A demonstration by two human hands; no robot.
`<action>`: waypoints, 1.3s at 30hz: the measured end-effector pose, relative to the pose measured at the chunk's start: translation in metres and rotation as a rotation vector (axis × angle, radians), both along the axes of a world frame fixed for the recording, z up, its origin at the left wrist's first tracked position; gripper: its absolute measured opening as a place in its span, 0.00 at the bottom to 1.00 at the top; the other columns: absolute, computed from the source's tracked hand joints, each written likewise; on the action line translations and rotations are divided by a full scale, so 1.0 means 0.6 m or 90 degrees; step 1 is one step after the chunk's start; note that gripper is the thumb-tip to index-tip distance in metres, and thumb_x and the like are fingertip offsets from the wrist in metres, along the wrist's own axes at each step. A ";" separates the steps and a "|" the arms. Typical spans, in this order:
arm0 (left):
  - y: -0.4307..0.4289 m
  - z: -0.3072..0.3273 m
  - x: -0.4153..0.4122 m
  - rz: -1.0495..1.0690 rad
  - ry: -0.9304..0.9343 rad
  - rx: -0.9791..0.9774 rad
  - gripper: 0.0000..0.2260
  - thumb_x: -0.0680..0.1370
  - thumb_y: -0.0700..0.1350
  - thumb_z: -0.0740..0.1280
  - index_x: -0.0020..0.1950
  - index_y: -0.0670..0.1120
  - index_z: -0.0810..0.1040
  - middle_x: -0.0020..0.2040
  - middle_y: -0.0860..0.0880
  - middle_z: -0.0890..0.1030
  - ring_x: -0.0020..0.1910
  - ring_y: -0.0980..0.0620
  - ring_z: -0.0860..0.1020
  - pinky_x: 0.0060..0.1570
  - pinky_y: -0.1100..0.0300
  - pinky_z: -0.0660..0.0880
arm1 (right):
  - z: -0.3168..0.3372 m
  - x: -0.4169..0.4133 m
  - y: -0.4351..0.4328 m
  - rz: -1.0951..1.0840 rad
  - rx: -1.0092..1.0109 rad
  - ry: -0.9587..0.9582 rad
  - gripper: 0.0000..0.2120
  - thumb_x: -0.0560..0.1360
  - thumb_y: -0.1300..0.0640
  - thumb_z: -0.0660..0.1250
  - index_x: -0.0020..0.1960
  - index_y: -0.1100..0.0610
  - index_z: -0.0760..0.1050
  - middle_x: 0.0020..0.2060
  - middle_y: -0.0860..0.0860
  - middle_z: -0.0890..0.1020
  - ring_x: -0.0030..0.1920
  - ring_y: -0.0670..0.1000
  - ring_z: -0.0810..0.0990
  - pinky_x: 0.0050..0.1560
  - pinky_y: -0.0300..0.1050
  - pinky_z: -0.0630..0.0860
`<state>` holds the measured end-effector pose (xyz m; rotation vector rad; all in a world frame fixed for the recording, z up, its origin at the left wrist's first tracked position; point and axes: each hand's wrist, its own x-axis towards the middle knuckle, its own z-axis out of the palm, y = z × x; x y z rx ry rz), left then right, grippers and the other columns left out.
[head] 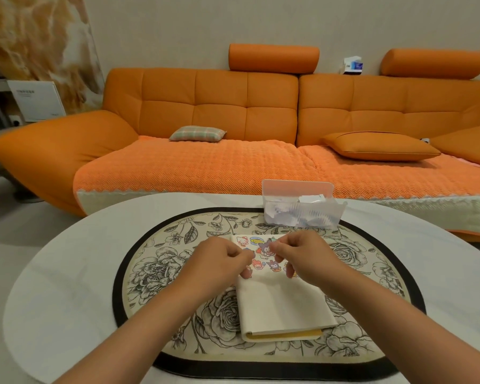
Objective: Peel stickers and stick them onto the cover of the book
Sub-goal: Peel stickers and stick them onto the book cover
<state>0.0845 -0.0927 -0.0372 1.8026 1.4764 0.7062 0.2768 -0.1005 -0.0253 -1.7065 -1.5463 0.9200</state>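
Mid-frame, the book point(284, 306) lies closed on the mat point(150, 261), cover up. Its upper part already carries a cluster of cartoon stickers point(263, 259); the lower two thirds of the cover is still bare, so the job looks partly done with plenty of room left. Both hands hover over the stickered end. The left hand point(219, 263) has its fingers curled, pinching a small coloured sticker point(250, 253). The right hand point(302, 259) is curled too, fingertips pressed together just beside it; whether they hold anything I cannot tell. A box point(302, 209) of paper scraps sits above the book.
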 end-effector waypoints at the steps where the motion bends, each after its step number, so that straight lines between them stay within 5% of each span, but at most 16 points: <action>1: 0.002 -0.002 -0.005 0.002 0.021 0.015 0.14 0.78 0.55 0.66 0.38 0.52 0.85 0.35 0.58 0.85 0.29 0.51 0.79 0.36 0.55 0.78 | 0.000 0.003 0.000 0.022 -0.022 -0.005 0.14 0.79 0.50 0.69 0.41 0.59 0.82 0.27 0.46 0.81 0.25 0.45 0.74 0.27 0.37 0.67; 3: 0.005 -0.010 -0.014 0.010 0.040 0.071 0.11 0.80 0.52 0.66 0.40 0.54 0.84 0.32 0.63 0.82 0.27 0.62 0.74 0.30 0.64 0.71 | -0.003 0.008 -0.002 0.082 -0.086 -0.009 0.14 0.79 0.50 0.70 0.41 0.59 0.81 0.29 0.48 0.81 0.26 0.47 0.74 0.26 0.38 0.66; 5: 0.010 -0.020 -0.020 0.000 0.065 0.152 0.07 0.81 0.50 0.66 0.48 0.57 0.83 0.42 0.65 0.81 0.42 0.67 0.76 0.44 0.68 0.71 | -0.010 0.008 -0.005 0.124 -0.134 -0.024 0.13 0.78 0.51 0.70 0.38 0.57 0.78 0.26 0.46 0.79 0.26 0.47 0.73 0.27 0.37 0.67; 7: 0.019 -0.033 -0.021 -0.053 0.117 0.215 0.10 0.82 0.49 0.64 0.61 0.56 0.81 0.59 0.63 0.77 0.61 0.63 0.70 0.62 0.64 0.66 | -0.019 0.002 -0.004 0.145 -0.147 -0.048 0.13 0.78 0.50 0.69 0.38 0.56 0.77 0.27 0.48 0.79 0.27 0.48 0.72 0.29 0.39 0.69; 10: 0.029 -0.049 -0.015 -0.107 0.161 0.249 0.14 0.82 0.47 0.63 0.67 0.53 0.78 0.68 0.59 0.73 0.70 0.60 0.63 0.70 0.63 0.59 | -0.026 -0.004 0.001 0.156 -0.132 -0.084 0.13 0.78 0.50 0.69 0.38 0.56 0.77 0.30 0.50 0.79 0.28 0.49 0.72 0.31 0.40 0.70; 18: 0.039 -0.070 -0.011 -0.150 0.174 0.276 0.14 0.84 0.48 0.60 0.67 0.52 0.79 0.66 0.59 0.75 0.69 0.62 0.62 0.64 0.72 0.55 | -0.033 -0.011 0.012 0.163 -0.091 -0.181 0.13 0.77 0.49 0.70 0.39 0.57 0.79 0.29 0.48 0.80 0.28 0.45 0.74 0.35 0.40 0.72; 27: 0.039 -0.075 -0.015 -0.164 0.162 0.261 0.15 0.84 0.48 0.60 0.69 0.52 0.77 0.68 0.59 0.73 0.70 0.62 0.61 0.65 0.72 0.55 | -0.035 -0.016 0.011 0.186 -0.048 -0.264 0.16 0.78 0.47 0.69 0.41 0.60 0.79 0.30 0.49 0.76 0.32 0.47 0.71 0.37 0.44 0.69; 39: 0.025 -0.082 -0.007 -0.145 0.190 0.246 0.22 0.76 0.59 0.67 0.69 0.56 0.71 0.66 0.61 0.69 0.70 0.61 0.60 0.69 0.56 0.66 | -0.046 -0.025 0.002 0.103 0.050 -0.402 0.10 0.72 0.41 0.72 0.45 0.46 0.79 0.38 0.43 0.80 0.42 0.45 0.78 0.40 0.42 0.73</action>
